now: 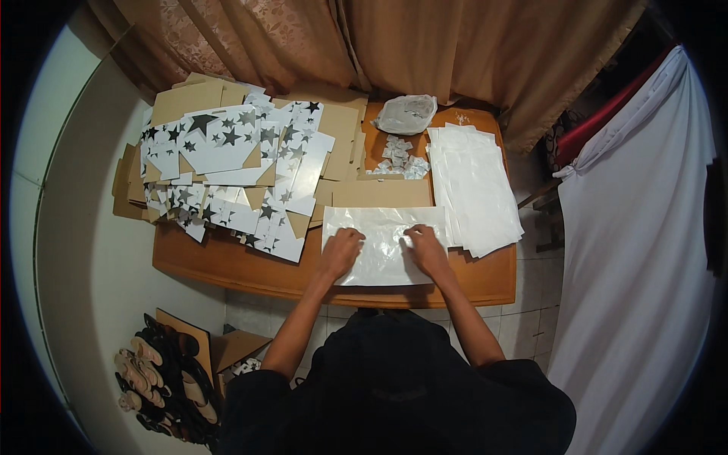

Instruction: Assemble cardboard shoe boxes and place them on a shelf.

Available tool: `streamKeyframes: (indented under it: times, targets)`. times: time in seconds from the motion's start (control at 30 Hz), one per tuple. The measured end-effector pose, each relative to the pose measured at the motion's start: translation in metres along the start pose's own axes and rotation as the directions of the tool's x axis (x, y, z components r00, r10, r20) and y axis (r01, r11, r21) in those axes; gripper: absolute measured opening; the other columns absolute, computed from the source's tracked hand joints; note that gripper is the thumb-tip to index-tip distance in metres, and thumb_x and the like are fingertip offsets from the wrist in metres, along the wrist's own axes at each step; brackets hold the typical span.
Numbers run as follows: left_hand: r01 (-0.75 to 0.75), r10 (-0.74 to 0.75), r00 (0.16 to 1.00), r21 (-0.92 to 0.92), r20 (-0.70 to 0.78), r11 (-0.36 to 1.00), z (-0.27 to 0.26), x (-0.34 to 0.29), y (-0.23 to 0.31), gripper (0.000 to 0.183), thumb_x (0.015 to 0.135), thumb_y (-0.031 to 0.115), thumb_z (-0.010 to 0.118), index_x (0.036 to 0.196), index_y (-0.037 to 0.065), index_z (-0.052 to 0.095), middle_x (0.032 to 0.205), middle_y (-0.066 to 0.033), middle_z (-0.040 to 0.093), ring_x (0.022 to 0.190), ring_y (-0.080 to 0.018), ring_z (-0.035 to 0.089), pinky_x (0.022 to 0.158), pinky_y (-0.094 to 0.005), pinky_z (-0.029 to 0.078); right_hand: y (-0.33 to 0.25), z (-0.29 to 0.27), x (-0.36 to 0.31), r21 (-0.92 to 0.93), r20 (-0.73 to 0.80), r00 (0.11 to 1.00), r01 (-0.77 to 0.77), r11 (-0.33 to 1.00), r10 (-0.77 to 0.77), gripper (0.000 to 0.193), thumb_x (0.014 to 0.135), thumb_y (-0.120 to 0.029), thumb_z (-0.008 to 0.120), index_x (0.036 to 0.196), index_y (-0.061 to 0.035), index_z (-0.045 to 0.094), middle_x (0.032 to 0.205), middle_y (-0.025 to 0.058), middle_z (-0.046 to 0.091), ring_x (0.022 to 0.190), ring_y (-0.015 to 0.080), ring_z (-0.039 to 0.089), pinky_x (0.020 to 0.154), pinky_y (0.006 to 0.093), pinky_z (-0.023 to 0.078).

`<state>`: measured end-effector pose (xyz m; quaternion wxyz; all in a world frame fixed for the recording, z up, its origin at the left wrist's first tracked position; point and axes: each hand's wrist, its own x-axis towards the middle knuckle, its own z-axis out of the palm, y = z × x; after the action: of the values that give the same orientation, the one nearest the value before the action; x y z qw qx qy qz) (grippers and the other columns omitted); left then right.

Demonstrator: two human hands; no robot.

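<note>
A glossy white plastic bag (pixel 384 262) lies flat near the front edge of the table, with light creases across its middle. On its left part rests my left hand (pixel 343 252), fingers curled inward and gripping the film. My right hand (pixel 427 249) does the same on the right part, its fingertips pinched together at the surface. Just beyond the bag's far edge is a piece of brown cardboard (pixel 379 193). A stack of similar white bags (pixel 474 189) stands close to the right hand.
Flat cardboard pieces with black and grey stars (pixel 220 144) heap over the table's left side. Small white packets (pixel 398 158) lie near a translucent plastic bag (pixel 406 115) at the back. A brown curtain (pixel 425 45) hangs behind; shoes (pixel 167 375) sit on a rack at lower left.
</note>
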<state>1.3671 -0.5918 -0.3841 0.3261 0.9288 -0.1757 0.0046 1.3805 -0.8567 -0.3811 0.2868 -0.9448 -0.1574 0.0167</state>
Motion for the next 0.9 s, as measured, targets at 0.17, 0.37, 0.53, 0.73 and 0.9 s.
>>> streamKeyframes:
  times: [0.17, 0.37, 0.53, 0.73, 0.9]
  targets:
    - [-0.054, 0.051, 0.998, 0.160, 0.022, 0.986, 0.051, -0.011, -0.023, 0.054, 0.077, -0.001, 0.069, 0.129, 0.009, 0.060, 0.138, -0.0193, 0.051, 0.123, -0.0373, 0.052, 0.095, -0.0510, 0.047, 0.007, 0.041, -0.008, -0.190, 0.057, 0.996, 0.085, 0.978, -0.076, 0.035, 0.086, -0.006, 0.059, 0.119, -0.0079, 0.067, 0.118, 0.0191, 0.058, 0.109, 0.0372, 0.056, 0.089, 0.0465, 0.051]
    - [-0.031, 0.008, 0.995, 0.228, 0.100, 0.973, 0.055, -0.014, -0.017, 0.070, 0.067, 0.005, 0.081, 0.133, 0.010, 0.058, 0.132, -0.0208, 0.051, 0.118, -0.0375, 0.052, 0.092, -0.0492, 0.047, 0.014, 0.049, -0.015, -0.286, 0.053, 0.994, 0.108, 0.952, -0.096, 0.034, 0.090, -0.009, 0.055, 0.121, -0.0104, 0.067, 0.111, 0.0171, 0.057, 0.106, 0.0352, 0.057, 0.086, 0.0440, 0.051]
    - [-0.055, 0.013, 0.987, 0.258, 0.161, 0.965, 0.076, -0.019, -0.040, 0.073, 0.064, 0.012, 0.086, 0.131, 0.009, 0.058, 0.123, -0.0194, 0.052, 0.110, -0.0372, 0.054, 0.084, -0.0480, 0.050, 0.016, 0.057, -0.013, -0.361, 0.196, 0.979, 0.119, 0.925, -0.049, 0.038, 0.091, -0.012, 0.057, 0.128, -0.0121, 0.063, 0.117, 0.0180, 0.057, 0.107, 0.0341, 0.059, 0.088, 0.0440, 0.051]
    - [-0.028, -0.116, 0.917, 0.351, 0.382, 0.936, 0.077, -0.005, -0.034, 0.087, 0.059, 0.019, 0.092, 0.137, 0.011, 0.054, 0.129, -0.0205, 0.050, 0.118, -0.0375, 0.053, 0.087, -0.0469, 0.052, 0.026, 0.070, -0.003, -0.362, 0.343, 0.938, 0.082, 0.929, 0.050, 0.060, 0.083, -0.008, 0.066, 0.141, -0.0190, 0.054, 0.129, 0.0203, 0.051, 0.118, 0.0394, 0.055, 0.091, 0.0468, 0.055]
    - [-0.039, -0.178, 0.858, 0.406, 0.482, 0.913, 0.073, 0.002, -0.031, 0.103, 0.052, 0.026, 0.097, 0.143, 0.014, 0.050, 0.138, -0.0229, 0.046, 0.128, -0.0392, 0.048, 0.092, -0.0478, 0.051, 0.034, 0.085, 0.002, -0.378, 0.399, 0.916, 0.123, 0.918, 0.041, 0.048, 0.093, -0.015, 0.056, 0.140, -0.0167, 0.054, 0.128, 0.0211, 0.052, 0.117, 0.0402, 0.056, 0.082, 0.0455, 0.059]
